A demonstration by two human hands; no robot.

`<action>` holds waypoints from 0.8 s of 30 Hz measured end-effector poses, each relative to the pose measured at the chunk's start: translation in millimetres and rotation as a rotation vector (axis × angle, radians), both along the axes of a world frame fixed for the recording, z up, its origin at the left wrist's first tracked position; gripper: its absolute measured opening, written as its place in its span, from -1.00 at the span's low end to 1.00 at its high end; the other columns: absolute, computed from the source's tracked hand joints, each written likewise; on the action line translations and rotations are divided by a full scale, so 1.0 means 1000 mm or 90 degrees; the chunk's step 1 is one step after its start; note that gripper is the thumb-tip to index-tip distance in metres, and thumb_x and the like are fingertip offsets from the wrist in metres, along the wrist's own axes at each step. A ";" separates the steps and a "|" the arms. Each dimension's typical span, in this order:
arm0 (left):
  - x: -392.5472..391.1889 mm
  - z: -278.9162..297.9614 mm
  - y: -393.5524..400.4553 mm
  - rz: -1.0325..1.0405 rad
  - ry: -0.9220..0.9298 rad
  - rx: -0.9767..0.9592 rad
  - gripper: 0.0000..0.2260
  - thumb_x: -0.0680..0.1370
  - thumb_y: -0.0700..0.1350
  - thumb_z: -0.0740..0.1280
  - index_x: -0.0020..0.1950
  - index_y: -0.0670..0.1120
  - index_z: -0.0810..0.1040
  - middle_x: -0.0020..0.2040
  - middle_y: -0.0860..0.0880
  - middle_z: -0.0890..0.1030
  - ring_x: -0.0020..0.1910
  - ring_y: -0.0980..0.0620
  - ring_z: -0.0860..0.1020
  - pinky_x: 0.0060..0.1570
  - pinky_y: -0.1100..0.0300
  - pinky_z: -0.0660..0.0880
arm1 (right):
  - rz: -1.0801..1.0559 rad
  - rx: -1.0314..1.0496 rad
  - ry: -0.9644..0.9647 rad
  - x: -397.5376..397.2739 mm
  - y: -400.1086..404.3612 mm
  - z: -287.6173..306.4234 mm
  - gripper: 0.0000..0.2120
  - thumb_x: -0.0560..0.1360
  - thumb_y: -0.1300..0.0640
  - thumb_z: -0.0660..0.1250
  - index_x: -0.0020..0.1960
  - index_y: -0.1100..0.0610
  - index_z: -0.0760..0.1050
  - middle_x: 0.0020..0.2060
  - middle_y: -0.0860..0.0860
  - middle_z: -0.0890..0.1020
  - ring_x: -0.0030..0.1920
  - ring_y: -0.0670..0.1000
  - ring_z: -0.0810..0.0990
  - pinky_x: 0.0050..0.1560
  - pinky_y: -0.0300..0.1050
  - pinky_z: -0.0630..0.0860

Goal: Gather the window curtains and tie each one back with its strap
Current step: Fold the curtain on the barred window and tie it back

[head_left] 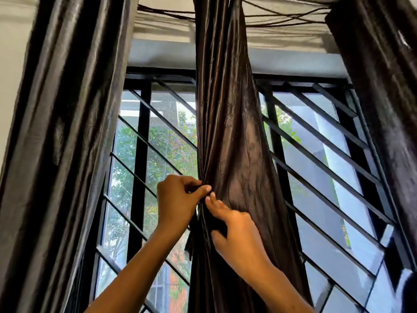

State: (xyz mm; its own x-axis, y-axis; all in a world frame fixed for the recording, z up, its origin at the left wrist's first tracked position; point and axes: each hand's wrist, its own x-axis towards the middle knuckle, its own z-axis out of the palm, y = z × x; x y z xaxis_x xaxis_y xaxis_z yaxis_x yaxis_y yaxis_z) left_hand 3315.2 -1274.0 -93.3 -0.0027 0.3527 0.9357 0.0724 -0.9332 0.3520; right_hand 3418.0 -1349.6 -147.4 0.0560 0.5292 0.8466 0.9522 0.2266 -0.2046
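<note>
A dark brown satin curtain [228, 123] hangs in the middle of the window, bunched into folds at about hand height. My left hand [176, 199] pinches the gathered left edge of this curtain between thumb and fingers. My right hand [234, 231] lies against the folds just below, fingertips up at the same spot and thumb curled round a dark strip of cloth. Whether that strip is the strap [191, 240] or a fold, I cannot tell; a short dark end hangs below my left hand.
Another dark curtain [61, 132] hangs at the left and a third [383, 86] at the right. Behind them is a window with a black slanted metal grille [320, 154]. Thin cords [282, 19] run along the top.
</note>
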 end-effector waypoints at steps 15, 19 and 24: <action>0.002 0.000 -0.008 -0.007 0.005 0.012 -0.88 0.35 -0.19 0.55 -0.16 -0.18 0.71 -0.31 -0.06 0.67 -0.33 0.15 0.62 -0.17 0.23 0.57 | 0.035 0.297 0.236 0.027 -0.001 0.023 -0.63 0.41 0.36 0.35 0.09 -0.01 0.62 -0.19 0.00 0.71 -0.12 0.03 0.68 -0.12 -0.02 0.59; 0.001 -0.002 -0.008 -0.014 0.002 0.018 -0.87 0.36 -0.14 0.54 -0.14 -0.15 0.71 -0.28 -0.05 0.69 -0.31 0.16 0.64 -0.17 0.13 0.61 | -0.161 0.088 0.050 -0.001 -0.010 0.018 -0.34 0.46 0.35 0.15 0.48 -0.11 0.24 0.22 0.12 0.57 0.13 0.13 0.58 -0.02 -0.02 0.48; 0.000 -0.003 -0.012 -0.043 0.009 0.015 -0.88 0.41 -0.11 0.50 -0.11 -0.12 0.72 -0.29 0.03 0.69 -0.31 0.24 0.64 -0.19 0.19 0.62 | -0.099 0.027 -0.025 -0.005 -0.007 0.016 -0.45 0.57 0.14 0.06 0.54 -0.02 0.07 0.55 -0.06 0.00 0.45 -0.02 0.27 0.17 -0.11 0.44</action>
